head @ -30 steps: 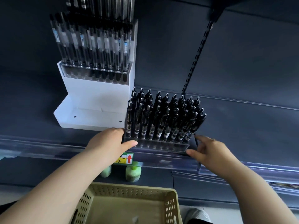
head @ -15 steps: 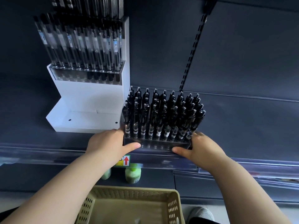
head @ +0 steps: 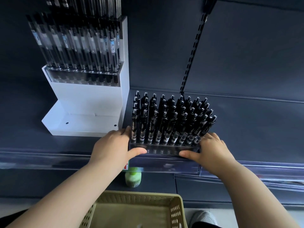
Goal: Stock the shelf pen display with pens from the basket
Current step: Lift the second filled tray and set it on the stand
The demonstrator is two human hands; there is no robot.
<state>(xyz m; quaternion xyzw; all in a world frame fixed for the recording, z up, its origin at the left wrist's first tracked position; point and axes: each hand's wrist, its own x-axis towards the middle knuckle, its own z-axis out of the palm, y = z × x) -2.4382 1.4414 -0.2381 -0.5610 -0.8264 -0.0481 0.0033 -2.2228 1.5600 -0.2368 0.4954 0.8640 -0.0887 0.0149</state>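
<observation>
Left hand and right hand grasp opposite ends of the clear rack of upright black pens at the front of the shelf, above the basket.

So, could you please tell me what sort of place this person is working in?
Most likely a shop's stationery aisle: a slotted shelving upright on the dark back wall, a clear label strip along the shelf edge, and a rack of black pens beside a white display stand of more pens.

A black slotted upright runs up the dark blue-grey back panel above a clear-edged shelf.
</observation>
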